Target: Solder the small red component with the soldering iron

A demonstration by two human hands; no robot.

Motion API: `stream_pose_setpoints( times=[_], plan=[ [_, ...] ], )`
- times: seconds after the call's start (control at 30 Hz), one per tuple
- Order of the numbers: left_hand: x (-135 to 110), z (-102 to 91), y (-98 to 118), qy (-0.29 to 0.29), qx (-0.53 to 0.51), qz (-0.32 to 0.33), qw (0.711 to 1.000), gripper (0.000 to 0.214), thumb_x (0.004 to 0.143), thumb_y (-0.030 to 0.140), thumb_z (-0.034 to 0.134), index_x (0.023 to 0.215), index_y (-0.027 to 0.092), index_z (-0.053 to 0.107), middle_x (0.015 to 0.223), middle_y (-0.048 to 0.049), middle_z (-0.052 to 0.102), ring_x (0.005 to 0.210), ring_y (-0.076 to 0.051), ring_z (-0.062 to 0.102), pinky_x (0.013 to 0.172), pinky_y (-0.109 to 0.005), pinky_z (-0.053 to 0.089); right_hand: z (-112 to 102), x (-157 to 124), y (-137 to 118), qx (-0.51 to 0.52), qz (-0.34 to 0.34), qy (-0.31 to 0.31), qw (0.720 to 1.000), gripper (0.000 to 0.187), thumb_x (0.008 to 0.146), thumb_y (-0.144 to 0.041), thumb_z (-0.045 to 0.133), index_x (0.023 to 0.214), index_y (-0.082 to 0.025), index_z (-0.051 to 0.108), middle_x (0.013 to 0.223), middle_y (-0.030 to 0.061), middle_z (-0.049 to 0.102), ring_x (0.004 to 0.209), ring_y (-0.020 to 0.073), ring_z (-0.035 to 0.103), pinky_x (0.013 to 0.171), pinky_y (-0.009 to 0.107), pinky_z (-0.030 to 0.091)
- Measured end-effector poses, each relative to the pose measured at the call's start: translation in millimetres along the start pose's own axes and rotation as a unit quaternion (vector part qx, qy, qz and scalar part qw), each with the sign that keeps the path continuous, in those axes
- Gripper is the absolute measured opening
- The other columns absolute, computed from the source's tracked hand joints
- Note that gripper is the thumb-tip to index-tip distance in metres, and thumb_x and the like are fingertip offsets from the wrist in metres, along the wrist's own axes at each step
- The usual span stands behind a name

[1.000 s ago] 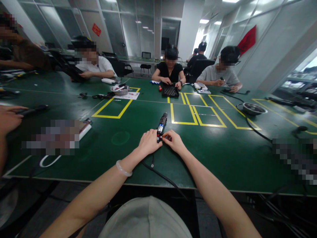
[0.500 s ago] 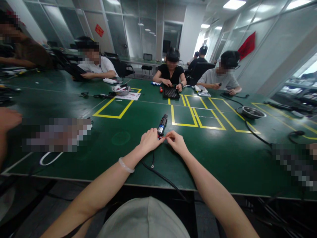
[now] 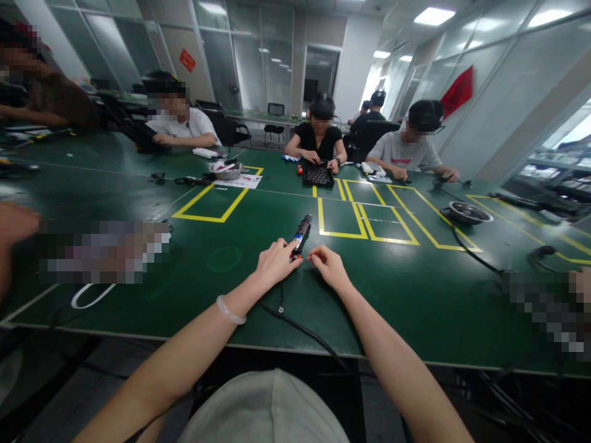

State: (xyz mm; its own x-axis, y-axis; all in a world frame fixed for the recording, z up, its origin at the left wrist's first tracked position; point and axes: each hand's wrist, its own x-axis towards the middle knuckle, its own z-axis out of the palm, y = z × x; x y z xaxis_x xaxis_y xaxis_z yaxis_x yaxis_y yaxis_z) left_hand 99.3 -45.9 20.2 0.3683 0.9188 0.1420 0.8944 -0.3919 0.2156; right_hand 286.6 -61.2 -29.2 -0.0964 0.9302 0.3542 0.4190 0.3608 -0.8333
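Gripping a dark device (image 3: 302, 234) with left hand (image 3: 277, 261), right hand (image 3: 329, 266) beside it, any pinch unclear; black tray (image 3: 318, 184) beyond, contents indistinct.

From head height at the near side of the green counter (image 3: 429, 295), the one wide view faces twelve o'clock, tilted down, reaching glass partitions (image 3: 253, 71) beyond.

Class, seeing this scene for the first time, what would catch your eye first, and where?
The dark device near the middle of the green table probably stands out first, with the left hand on its near end and the right hand just to its right. Next come the yellow outlines on the table to both sides, and the red banner at the upper right.
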Motion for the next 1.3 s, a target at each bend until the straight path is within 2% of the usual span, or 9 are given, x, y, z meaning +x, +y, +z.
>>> stream_pose_setpoints(
  times=[0.2, 0.37, 0.5, 0.73, 0.87, 1.0, 1.17, 1.3],
  plan=[
    [0.0, -3.0, -23.5, -0.013, 0.032, 0.016, 0.999, 0.059, 0.084, 0.056, 0.052, 0.139, 0.036, 0.044, 0.115, -0.0088, 0.054, 0.103, -0.027, 0.055, 0.079, -0.035, 0.046, -0.3, 0.2, 1.2, -0.015, -0.013, -0.003, 1.000, 0.014, 0.087, -0.026, 0.049, 0.089, -0.018, 0.061, 0.083, 0.0025, 0.070, 0.069, 0.0147, 0.060, 0.067, 0.026, 0.044],
    [-6.9, -14.6, -58.0, -0.039, 0.065, -0.014, 0.997, 0.062, 0.085, 0.060, 0.046, 0.143, 0.037, 0.039, 0.122, -0.0087, 0.053, 0.107, -0.028, 0.054, 0.082, -0.036, 0.046, 1.1, 0.1, 4.1, -0.018, -0.008, -0.013, 1.000, 0.015, 0.086, -0.026, 0.050, 0.092, -0.018, 0.061, 0.083, 0.0022, 0.070, 0.067, 0.0146, 0.059, 0.065, 0.026, 0.043],
    [-10.1, -28.5, -101.8, -0.057, 0.080, -0.049, 0.994, 0.065, 0.086, 0.062, 0.041, 0.146, 0.038, 0.034, 0.129, -0.0099, 0.050, 0.111, -0.031, 0.052, 0.084, -0.040, 0.046, 2.3, -0.1, 6.6, -0.020, -0.002, -0.020, 1.000, 0.016, 0.085, -0.026, 0.051, 0.093, -0.019, 0.061, 0.082, 0.0021, 0.069, 0.067, 0.0148, 0.059, 0.064, 0.026, 0.044],
    [-1.2, -49.0, -194.6, -0.090, 0.091, -0.130, 0.983, 0.071, 0.083, 0.066, 0.041, 0.148, 0.036, 0.032, 0.136, -0.0137, 0.048, 0.114, -0.036, 0.053, 0.085, -0.044, 0.045, 2.2, -0.8, 3.2, -0.019, 0.011, -0.027, 0.999, 0.015, 0.084, -0.026, 0.052, 0.093, -0.019, 0.061, 0.080, 0.0016, 0.068, 0.066, 0.0145, 0.059, 0.065, 0.026, 0.045],
    [6.4, -54.3, -228.7, -0.079, 0.119, -0.152, 0.978, 0.073, 0.085, 0.066, 0.040, 0.148, 0.030, 0.034, 0.133, -0.0166, 0.050, 0.110, -0.035, 0.056, 0.085, -0.042, 0.044, 1.5, -0.7, 1.2, -0.020, 0.012, -0.025, 0.999, 0.015, 0.084, -0.025, 0.052, 0.092, -0.018, 0.062, 0.077, 0.0007, 0.066, 0.065, 0.0139, 0.058, 0.065, 0.026, 0.044],
    [4.6, -58.4, -231.0, -0.066, 0.165, -0.160, 0.971, 0.069, 0.087, 0.063, 0.040, 0.144, 0.023, 0.038, 0.126, -0.0170, 0.053, 0.102, -0.033, 0.057, 0.079, -0.040, 0.045, 1.6, -0.4, 0.8, -0.021, 0.013, -0.024, 0.999, 0.014, 0.083, -0.024, 0.053, 0.092, -0.019, 0.062, 0.076, 0.0000, 0.065, 0.064, 0.0136, 0.057, 0.065, 0.026, 0.044],
    [-12.3, -52.5, -212.3, 0.042, 0.234, -0.117, 0.964, 0.053, 0.089, 0.057, 0.044, 0.120, 0.015, 0.054, 0.118, -0.0138, 0.055, 0.095, -0.027, 0.057, 0.073, -0.030, 0.042, 0.9, -0.2, 1.4, -0.028, 0.007, -0.025, 0.999, 0.014, 0.084, -0.024, 0.053, 0.092, -0.018, 0.063, 0.076, 0.0005, 0.065, 0.065, 0.0139, 0.058, 0.066, 0.026, 0.044],
    [-21.7, -46.6, -205.9, 0.065, 0.253, -0.088, 0.961, 0.045, 0.089, 0.053, 0.045, 0.110, 0.015, 0.058, 0.117, -0.0123, 0.055, 0.090, -0.026, 0.057, 0.067, -0.027, 0.039, 0.5, -0.2, 1.8, -0.036, 0.002, -0.029, 0.999, 0.015, 0.084, -0.024, 0.053, 0.092, -0.018, 0.064, 0.075, 0.0008, 0.065, 0.066, 0.0141, 0.058, 0.066, 0.026, 0.044]
  ],
)
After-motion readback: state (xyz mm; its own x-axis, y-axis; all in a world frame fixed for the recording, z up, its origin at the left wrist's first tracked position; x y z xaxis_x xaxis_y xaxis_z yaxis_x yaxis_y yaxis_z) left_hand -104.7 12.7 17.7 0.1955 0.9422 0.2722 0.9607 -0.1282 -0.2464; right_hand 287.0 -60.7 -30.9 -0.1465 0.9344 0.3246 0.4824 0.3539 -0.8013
